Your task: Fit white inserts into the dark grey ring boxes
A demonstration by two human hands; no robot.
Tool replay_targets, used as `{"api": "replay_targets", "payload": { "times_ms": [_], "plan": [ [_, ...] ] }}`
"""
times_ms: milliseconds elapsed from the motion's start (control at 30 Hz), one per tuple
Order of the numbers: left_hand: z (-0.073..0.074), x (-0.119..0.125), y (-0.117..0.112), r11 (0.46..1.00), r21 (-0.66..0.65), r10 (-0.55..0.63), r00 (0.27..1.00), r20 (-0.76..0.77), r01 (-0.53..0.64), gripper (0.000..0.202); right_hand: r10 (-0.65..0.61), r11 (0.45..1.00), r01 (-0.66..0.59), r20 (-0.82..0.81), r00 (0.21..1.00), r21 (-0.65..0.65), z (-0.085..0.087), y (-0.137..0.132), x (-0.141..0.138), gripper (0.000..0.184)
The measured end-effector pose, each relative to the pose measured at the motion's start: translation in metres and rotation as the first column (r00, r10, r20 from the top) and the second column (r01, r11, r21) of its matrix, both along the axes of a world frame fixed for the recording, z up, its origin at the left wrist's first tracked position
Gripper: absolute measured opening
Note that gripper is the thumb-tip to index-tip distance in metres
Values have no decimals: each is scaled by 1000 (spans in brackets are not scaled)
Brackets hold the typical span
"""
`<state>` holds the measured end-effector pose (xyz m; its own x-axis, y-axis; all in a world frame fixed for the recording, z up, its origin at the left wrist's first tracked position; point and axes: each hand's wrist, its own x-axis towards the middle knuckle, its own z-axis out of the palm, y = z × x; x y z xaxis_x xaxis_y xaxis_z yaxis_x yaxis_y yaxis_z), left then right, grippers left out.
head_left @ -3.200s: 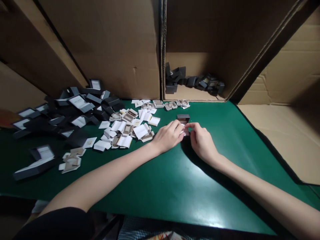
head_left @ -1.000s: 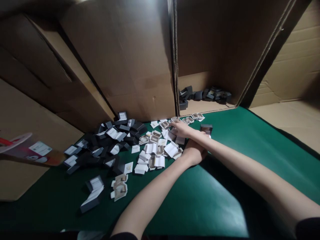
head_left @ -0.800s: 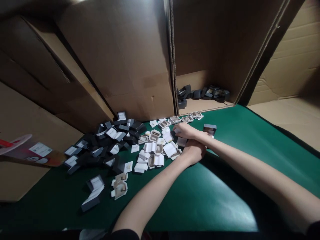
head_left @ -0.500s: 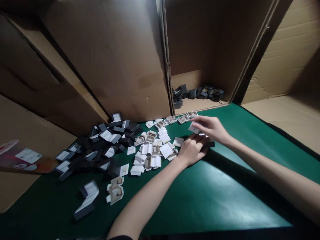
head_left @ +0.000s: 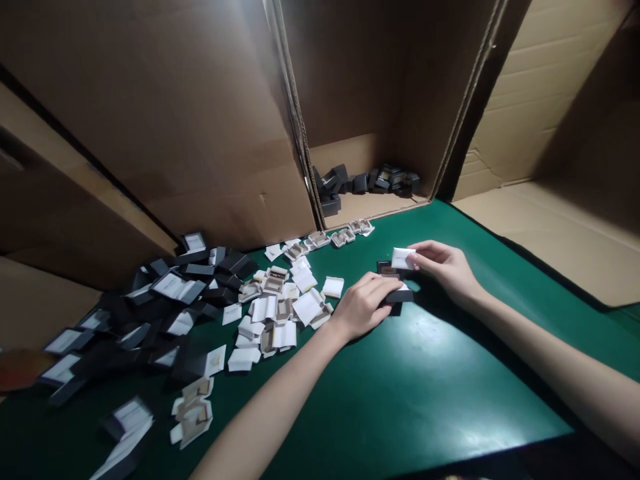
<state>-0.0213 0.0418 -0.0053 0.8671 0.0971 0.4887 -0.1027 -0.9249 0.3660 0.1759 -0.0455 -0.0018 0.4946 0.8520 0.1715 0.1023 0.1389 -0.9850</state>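
My left hand (head_left: 367, 305) rests on the green table (head_left: 400, 393) with its fingers curled round a small open black box (head_left: 395, 292). My right hand (head_left: 447, 267) pinches a small white card insert (head_left: 402, 258) just above that box. Left of my hands lies a scatter of white and tan inserts (head_left: 280, 307), and further left a heap of open black boxes (head_left: 165, 300).
A large cardboard carton (head_left: 370, 93) lies open on its side at the back, with several black boxes (head_left: 365, 181) inside. More inserts (head_left: 340, 236) sit at its mouth. Cardboard panels stand at the left (head_left: 150, 120) and lie at the right (head_left: 565, 233).
My right hand reached left over my left wrist to the inserts, took a white one and brought it back above the black box. My left hand took hold of the box.
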Motion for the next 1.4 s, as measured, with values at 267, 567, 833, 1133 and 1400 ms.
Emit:
{"api": "replay_targets", "payload": {
  "times_ms": [267, 567, 833, 1133, 1400],
  "plan": [
    [-7, 2, 0, 993, 96, -77, 996, 49, 72, 37, 5, 999, -22, 429, 903, 34, 4, -6, -8, 22],
    [-6, 2, 0, 990, 130, -71, 996, 54, 63, 37, 52, 994, -89, 447, 893, 61, -8, -1, -13, 16],
    [-4, 2, -2, 985, 163, -68, 997, 46, 59, 36, 128, 991, -134, 351, 927, -7, -22, 1, -14, 29],
    [-1, 6, -12, 966, 255, -60, 997, 48, 46, 27, 180, 983, -156, 322, 930, -100, -11, 1, -16, 25],
    [2, 5, -12, 951, 308, -1, 999, -38, 12, 31, 211, 975, -180, 280, 936, -131, -8, -1, -15, 28]
  ]
}}
